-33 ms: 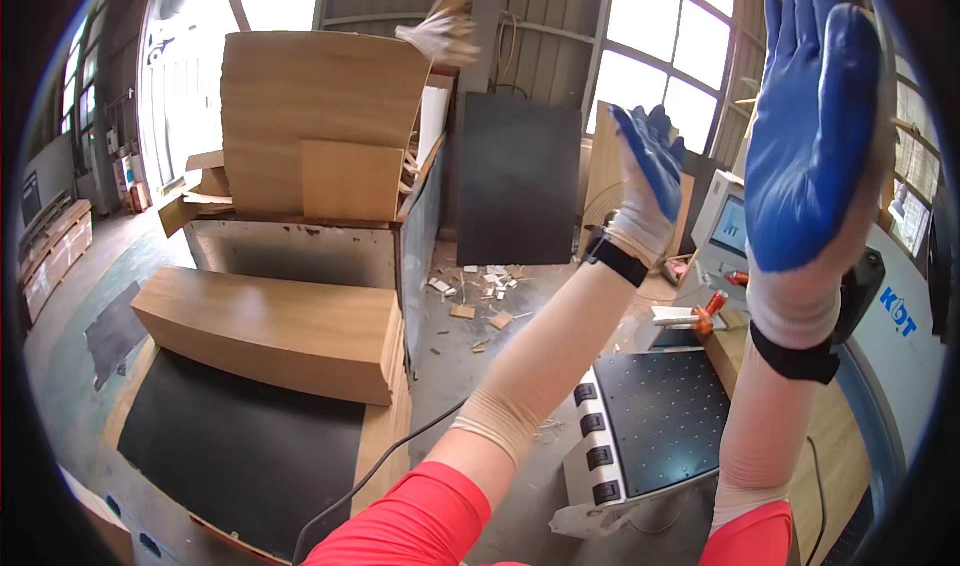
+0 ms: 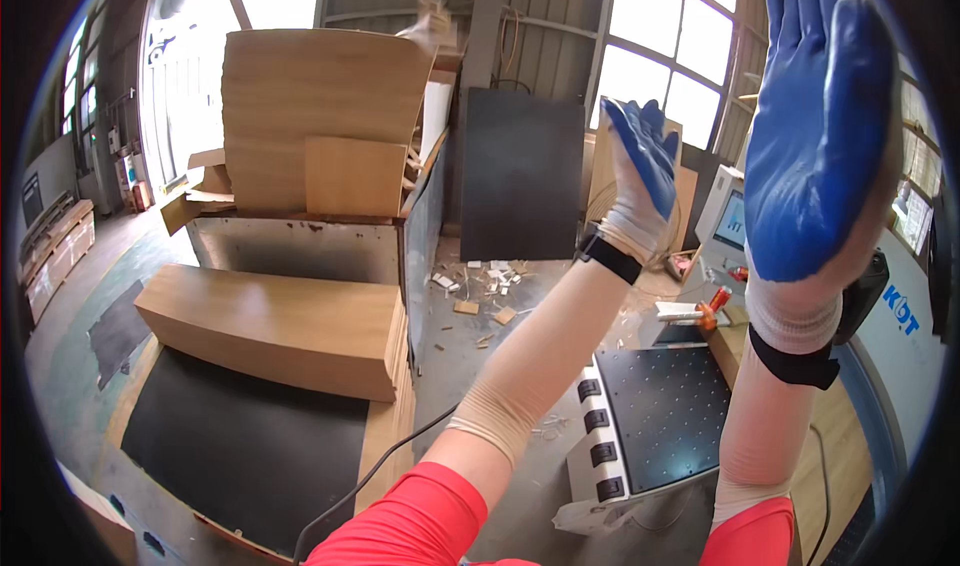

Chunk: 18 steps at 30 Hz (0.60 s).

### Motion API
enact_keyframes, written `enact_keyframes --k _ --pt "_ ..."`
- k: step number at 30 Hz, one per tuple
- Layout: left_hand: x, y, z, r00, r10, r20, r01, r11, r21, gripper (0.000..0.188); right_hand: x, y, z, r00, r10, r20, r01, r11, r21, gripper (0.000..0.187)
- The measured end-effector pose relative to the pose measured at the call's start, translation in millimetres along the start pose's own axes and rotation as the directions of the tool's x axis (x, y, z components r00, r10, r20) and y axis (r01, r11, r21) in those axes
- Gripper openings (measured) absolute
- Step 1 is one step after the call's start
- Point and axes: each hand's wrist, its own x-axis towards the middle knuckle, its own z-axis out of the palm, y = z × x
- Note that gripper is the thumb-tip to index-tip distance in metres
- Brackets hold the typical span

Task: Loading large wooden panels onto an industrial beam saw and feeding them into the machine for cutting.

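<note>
Both my arms are raised, in blue-palmed white work gloves with black straps at the wrists. My left hand (image 2: 645, 171) is up in mid-air before the window, fingers stretched out, holding nothing. Higher and closer at the right, my right hand (image 2: 820, 136) shows its flat blue palm; its fingertips run out of the top of the picture. It too is empty. Below my hands lies a dark panel dotted with small holes (image 2: 665, 421), edged by a white strip with black fittings. Beside it, red-and-orange-handled tools (image 2: 712, 309) rest near a wooden surface.
Wood-coloured boards (image 2: 270, 321) lie stacked on a black sheet (image 2: 250, 441) at left. Behind them stands a metal bin (image 2: 300, 246) with large board offcuts (image 2: 320, 106). A dark panel (image 2: 522, 176) leans at the wall, scraps (image 2: 490, 281) litter the floor, and a white machine (image 2: 890, 276) is at right.
My hands stay raised with small shifts; the left moves slightly left, and the right looks slightly larger. A pale blurred shape above the bin's boards changes form and shifts left.
</note>
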Motion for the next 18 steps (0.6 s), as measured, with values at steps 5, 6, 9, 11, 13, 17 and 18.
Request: enact_keyframes --k 5,6,9,11,13,17,18 --pt "-14 28 10 0.994 0.075 -0.085 -0.055 0.974 0.220 0.121 -19 -9 -12 0.999 0.038 0.012 -0.035 0.982 -0.184 0.046" --pt "-16 29 10 0.994 0.080 -0.075 -0.060 0.970 0.234 0.121 -28 -10 -19 0.996 0.087 0.011 -0.084 0.979 -0.184 0.046" --pt "-19 19 9 0.997 0.052 -0.059 -0.041 0.982 0.182 0.112 -30 -26 -28 0.970 0.039 0.238 0.165 0.612 -0.774 0.046" --pt "-24 8 5 0.999 -0.012 -0.041 0.013 0.999 0.040 0.099 -31 -41 -7 0.978 0.117 0.171 0.040 0.702 -0.711 0.049" --pt "-41 -3 -20 0.994 -0.093 -0.051 0.094 0.995 0.015 0.096 -48 -61 16 0.956 0.288 0.052 -0.224 0.835 -0.503 0.056" --pt "-131 -29 -44 0.972 -0.235 -0.016 0.235 0.971 0.034 0.060 -133 -117 9 0.709 0.704 0.039 -0.670 0.690 -0.274 0.075" --pt "-169 -39 -76 0.958 -0.285 0.038 0.285 0.958 0.011 0.058 -172 -140 10 0.590 0.805 0.064 -0.786 0.591 -0.184 0.076"
